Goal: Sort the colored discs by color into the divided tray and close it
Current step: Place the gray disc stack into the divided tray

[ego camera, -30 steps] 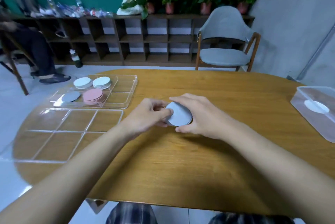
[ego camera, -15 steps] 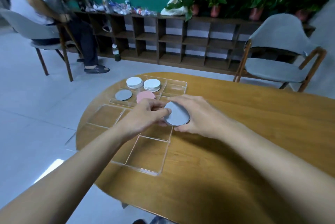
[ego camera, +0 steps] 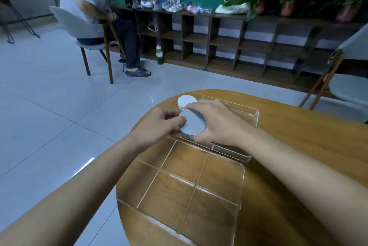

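Note:
A stack of grey discs [ego camera: 192, 124] is held above the clear divided tray [ego camera: 254, 116], over its left side. My right hand [ego camera: 219, 122] grips the stack from the right and below. My left hand [ego camera: 159, 124] pinches its left edge with thumb and fingertips. A pile of white discs [ego camera: 186, 101] lies in the tray's far left compartment, just behind my hands. The other discs in the tray are hidden by my hands. The clear lid with grid ridges [ego camera: 199, 184] lies flat on the wooden table [ego camera: 298, 142], nearer to me than the tray.
The table's rounded left edge runs close to the lid and tray. A person sits on a grey chair [ego camera: 79, 27] across the tiled floor at the far left. A dark shelf unit [ego camera: 229, 40] lines the back wall. Another grey chair [ego camera: 346, 82] stands at the right.
My view has swung left and both hands have carried the grey discs from mid-table to above the tray. The pink and single grey disc are now hidden behind my hands.

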`<state>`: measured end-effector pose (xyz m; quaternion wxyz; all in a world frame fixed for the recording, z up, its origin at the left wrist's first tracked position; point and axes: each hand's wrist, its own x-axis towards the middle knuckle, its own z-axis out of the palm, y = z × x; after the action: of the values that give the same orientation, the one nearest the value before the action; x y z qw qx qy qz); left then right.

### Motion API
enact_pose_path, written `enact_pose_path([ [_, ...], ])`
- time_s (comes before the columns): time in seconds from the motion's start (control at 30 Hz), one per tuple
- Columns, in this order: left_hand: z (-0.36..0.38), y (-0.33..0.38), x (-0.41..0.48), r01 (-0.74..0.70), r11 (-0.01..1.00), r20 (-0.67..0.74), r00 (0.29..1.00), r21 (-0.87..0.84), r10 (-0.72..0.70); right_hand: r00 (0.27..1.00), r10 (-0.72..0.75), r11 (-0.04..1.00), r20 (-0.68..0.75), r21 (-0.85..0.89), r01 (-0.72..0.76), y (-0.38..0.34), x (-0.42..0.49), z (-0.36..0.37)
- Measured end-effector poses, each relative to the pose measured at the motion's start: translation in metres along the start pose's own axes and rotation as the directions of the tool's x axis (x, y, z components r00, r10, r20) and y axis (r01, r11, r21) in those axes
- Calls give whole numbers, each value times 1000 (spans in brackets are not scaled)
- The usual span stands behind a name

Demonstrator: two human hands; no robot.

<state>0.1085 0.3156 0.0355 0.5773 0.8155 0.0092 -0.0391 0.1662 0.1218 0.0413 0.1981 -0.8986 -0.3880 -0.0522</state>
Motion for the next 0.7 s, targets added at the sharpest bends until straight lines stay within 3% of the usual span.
enact_pose_path([
  [0.17, -15, -8, 17, 1, 1000, -90, 996, 2, -1, 999, 2, 1000, 32, -25, -1, 2, 32, 0],
  [0.27, -25, -14, 26, -23, 986, -180, 982, 163, 52, 998, 21, 999, 67, -29, -20, 5, 52, 9],
  [0.47, -49, -31, 41, -129, 913, -110, 977, 387, 184, 989, 97, 995, 116, -9, -96, 16, 78, 23],
  [0.7, -59, -51, 54, -106, 921, -168, 969, 374, 179, 979, 115, 993, 166, -48, -109, 17, 98, 48],
])
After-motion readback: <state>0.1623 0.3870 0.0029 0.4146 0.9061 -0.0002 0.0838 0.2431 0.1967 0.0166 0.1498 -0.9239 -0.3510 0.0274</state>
